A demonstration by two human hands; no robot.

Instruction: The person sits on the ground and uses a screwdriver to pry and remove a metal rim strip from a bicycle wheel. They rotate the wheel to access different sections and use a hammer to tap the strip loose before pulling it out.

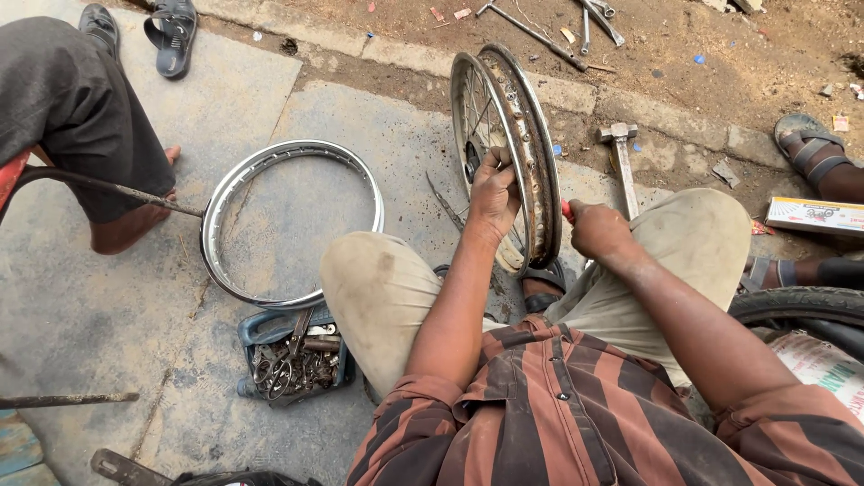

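I sit on the concrete floor (108, 297) with the spoked wheel (506, 153) standing upright between my knees. My left hand (493, 193) is closed around the rim, at its lower near part, and keeps the wheel steady. My right hand (596, 229) is clenched around a tool with a red handle (567, 210); I think it is a screwdriver or a spoke key, but the working end is hidden behind the rim and I cannot tell.

Beside my left knee a bare chrome rim (292, 225) lies flat on the floor, and just near it stands a small tray of used metal parts (292, 360). A hammer (621, 153) lies beyond the wheel, near the edge of the concrete where the dirt begins.

I judge that the tool can slip from the rusty inner side of the rim, because my grip there is narrow. If it slips, it may hit my left fingers, which are very near. The wheel also may roll or tip if my left hand loosens.
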